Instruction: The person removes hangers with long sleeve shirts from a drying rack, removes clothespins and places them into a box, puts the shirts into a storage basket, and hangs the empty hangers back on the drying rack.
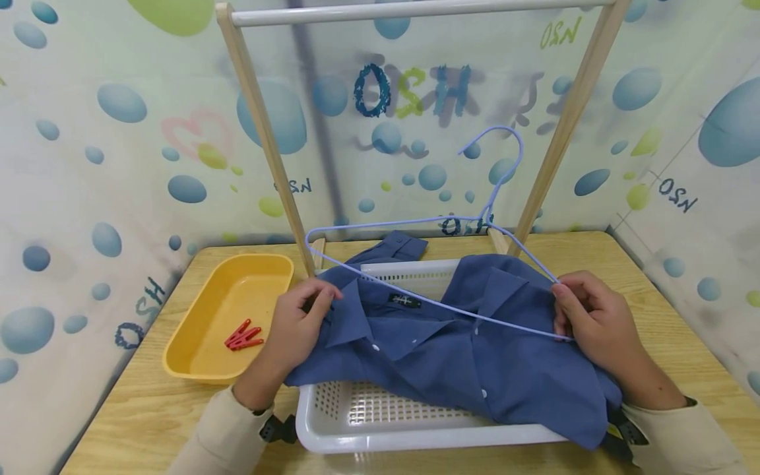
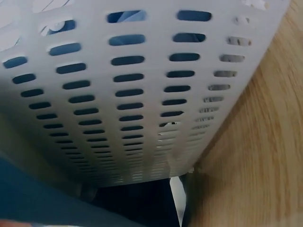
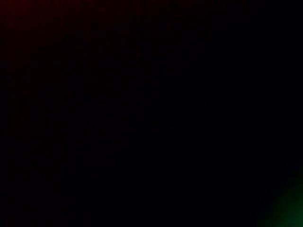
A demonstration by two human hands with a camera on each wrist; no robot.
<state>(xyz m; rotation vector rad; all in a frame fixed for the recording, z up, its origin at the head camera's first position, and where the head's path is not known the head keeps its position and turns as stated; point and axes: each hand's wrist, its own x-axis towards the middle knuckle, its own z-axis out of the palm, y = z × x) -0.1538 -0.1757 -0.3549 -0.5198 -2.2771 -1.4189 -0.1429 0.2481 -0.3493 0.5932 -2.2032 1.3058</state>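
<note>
A blue collared shirt (image 1: 433, 343) is spread over a white perforated basket (image 1: 350, 442), its dark neck label facing up. My left hand (image 1: 299, 320) pinches the shirt beside the collar, thumb against curled fingers. At the shirt's other side, my right hand (image 1: 596, 320) grips the right end of a light blue wire hanger (image 1: 394, 223). The hanger lies across the shirt's neck opening, its left end close above my left hand and its hook raised toward the back. The left wrist view shows the basket's slotted wall (image 2: 128, 90); the right wrist view is almost black.
A yellow tray (image 1: 178, 359) with several red clothespins (image 1: 243, 336) sits on the wooden table (image 1: 127, 389) at the left. Behind the basket stands a rack with wooden posts (image 1: 564, 125) and a white top bar (image 1: 415, 9), close to the patterned backdrop.
</note>
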